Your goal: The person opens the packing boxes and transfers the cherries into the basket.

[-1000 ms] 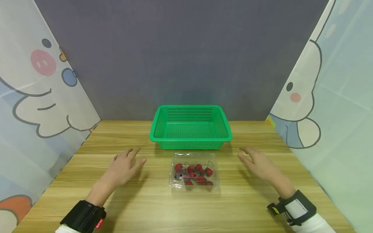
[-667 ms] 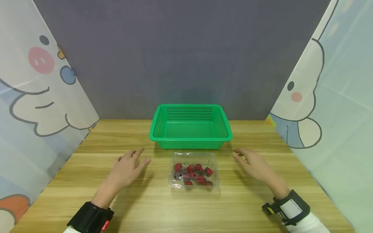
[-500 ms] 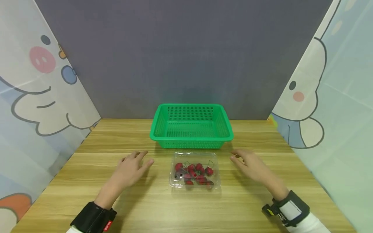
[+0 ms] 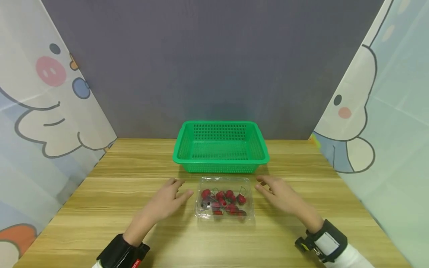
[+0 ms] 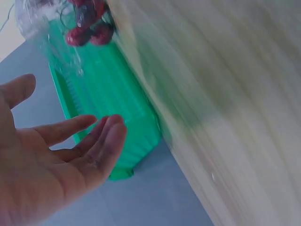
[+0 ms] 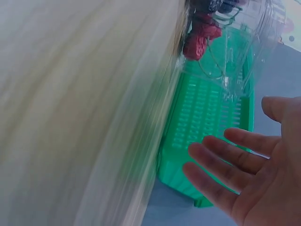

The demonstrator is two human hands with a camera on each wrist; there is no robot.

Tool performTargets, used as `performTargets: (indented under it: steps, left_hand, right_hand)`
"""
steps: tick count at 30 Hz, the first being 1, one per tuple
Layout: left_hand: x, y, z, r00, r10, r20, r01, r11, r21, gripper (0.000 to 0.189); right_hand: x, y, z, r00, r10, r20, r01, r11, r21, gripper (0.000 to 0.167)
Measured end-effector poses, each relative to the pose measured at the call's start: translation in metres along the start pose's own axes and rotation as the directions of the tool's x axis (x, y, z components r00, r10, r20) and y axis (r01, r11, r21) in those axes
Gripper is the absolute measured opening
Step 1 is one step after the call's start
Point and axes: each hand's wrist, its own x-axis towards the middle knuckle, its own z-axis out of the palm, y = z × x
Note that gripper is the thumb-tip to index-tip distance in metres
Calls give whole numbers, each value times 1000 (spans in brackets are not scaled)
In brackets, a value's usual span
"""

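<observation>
A clear plastic clamshell box (image 4: 224, 182) lies on the table in front of the basket. Inside it are several red cherries (image 4: 231, 208) with green stems, also visible in both wrist views. My left hand (image 4: 167, 199) hovers just left of the box, fingers extended and thumb apart, touching nothing. On the other side my right hand (image 4: 278, 195) is held close to the box's right edge, its fingers relaxed and holding nothing. In the right wrist view a gap shows between those fingers (image 6: 221, 165) and the box.
Behind the box stands a green plastic basket (image 4: 221, 165) with slotted walls, nothing seen inside. The wooden table (image 4: 214, 245) ends at a dark grey back panel (image 4: 214, 67). Cartoon-printed sheets (image 4: 399, 123) flank both sides.
Both hands have moved inward toward the clear box, the left one rightward and the right one leftward. The box, cherries and basket have stayed in place.
</observation>
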Motion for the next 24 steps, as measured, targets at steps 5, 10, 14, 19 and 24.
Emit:
performTargets:
  steps: [5, 10, 14, 19, 24]
  left_hand:
    - [3, 10, 10, 1000, 1, 20, 1, 997, -83, 70]
    - [6, 18, 16, 999, 0, 48, 6, 991, -132, 71]
    - [8, 23, 18, 998, 4, 57, 4, 991, -134, 73]
    - [10, 25, 21, 998, 26, 50, -20, 992, -126, 72]
    - [12, 26, 22, 998, 51, 44, -46, 992, -116, 70]
  right_hand:
    - [2, -4, 4, 1000, -22, 16, 22, 1000, 5, 47]
    - [3, -9, 5, 998, -55, 26, 55, 998, 27, 50]
    - [5, -14, 7, 995, -96, 26, 95, 995, 25, 49]
    - [7, -16, 11, 990, -138, 10, 138, 990, 12, 47]
    - [8, -18, 13, 993, -119, 13, 118, 992, 40, 49]
